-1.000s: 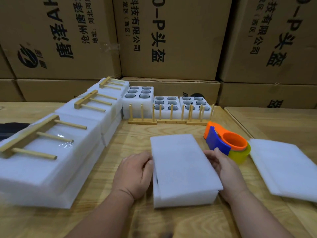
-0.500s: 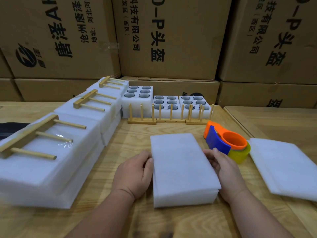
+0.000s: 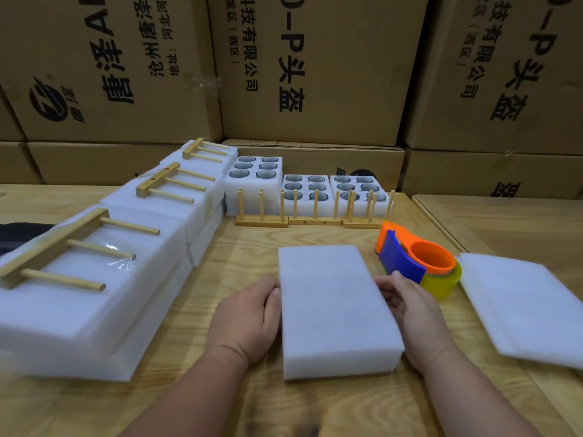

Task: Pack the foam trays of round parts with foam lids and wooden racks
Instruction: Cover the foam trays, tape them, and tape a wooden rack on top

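So the foam lid [image 3: 334, 298] is now sat flush on the foam tray [image 3: 340, 362] at lower centre of the frame, where a second ago its near-left edge was propped up with a gap showing. The stack is gripped at its sides: left hand [image 3: 249, 316] curled against the left edge, right hand [image 3: 410, 307] cupped round the right. Probably a wooden rack [image 3: 315, 209] from upper centre is needed next, with the tape dispenser [image 3: 416, 260] right beside.
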